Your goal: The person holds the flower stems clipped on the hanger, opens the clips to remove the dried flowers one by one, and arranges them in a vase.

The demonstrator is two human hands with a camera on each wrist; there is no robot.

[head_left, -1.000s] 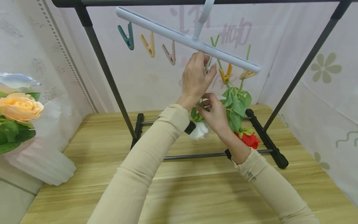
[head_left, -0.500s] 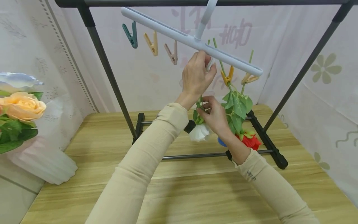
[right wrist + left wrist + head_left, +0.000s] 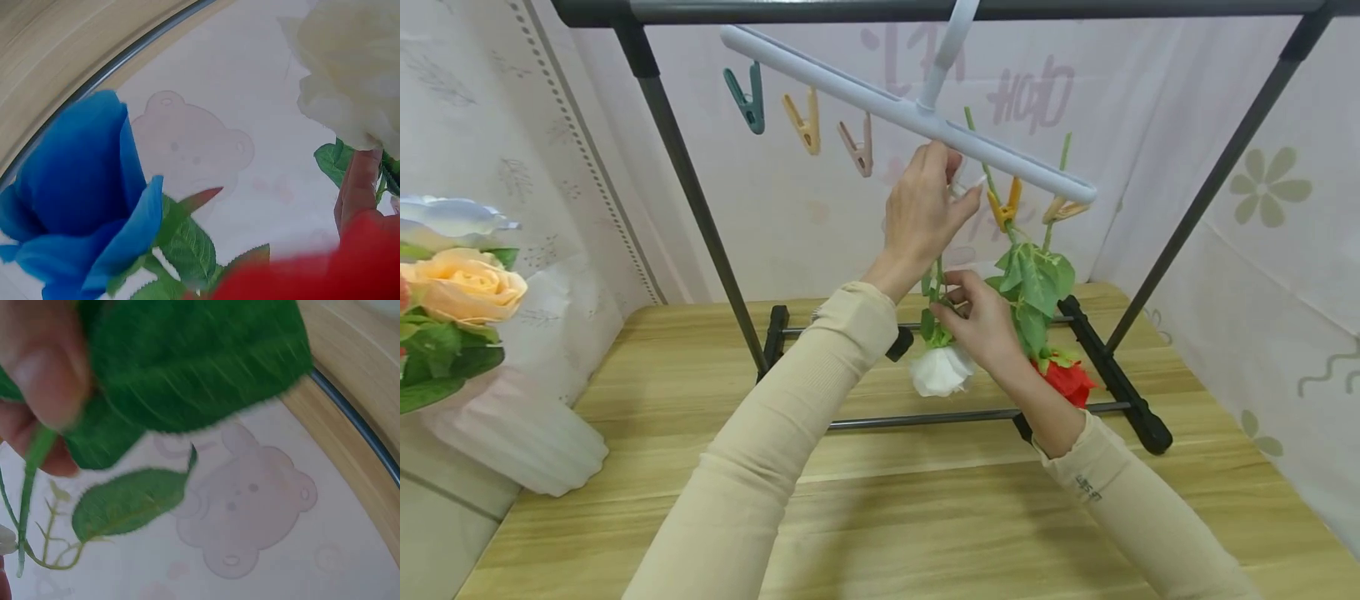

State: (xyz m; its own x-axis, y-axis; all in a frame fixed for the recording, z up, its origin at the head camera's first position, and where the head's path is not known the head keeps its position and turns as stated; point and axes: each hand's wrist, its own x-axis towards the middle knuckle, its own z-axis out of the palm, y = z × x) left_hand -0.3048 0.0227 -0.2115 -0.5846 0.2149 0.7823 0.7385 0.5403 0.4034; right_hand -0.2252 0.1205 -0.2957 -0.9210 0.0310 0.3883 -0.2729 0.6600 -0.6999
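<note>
My left hand (image 3: 919,208) pinches a whitish clothespin (image 3: 958,187) under the right half of a white hanger (image 3: 895,104). Lower down, my right hand (image 3: 983,321) pinches the leafy green stem (image 3: 937,283) of a white artificial rose (image 3: 942,372), whose bloom hangs downward. Fingers (image 3: 47,381) grip this stem close up in the left wrist view, where its cut end shows near the clothespin (image 3: 6,539). Beside the right hand hang a red rose (image 3: 1070,382) and a blue rose (image 3: 81,200), the blue one hidden in the head view. Yellow (image 3: 1004,204) and beige (image 3: 1064,210) clothespins grip stems.
Teal (image 3: 748,98), pale yellow (image 3: 805,122) and pinkish (image 3: 859,145) clothespins hang from the hanger's left half. A black rack (image 3: 688,192) frames it on the wooden table (image 3: 700,483). At left stands a white vase (image 3: 523,437) with a peach rose (image 3: 471,283).
The white rose has moved down together with my right hand, and its stem's top end no longer shows above the hanger. My left hand stays at the clothespin.
</note>
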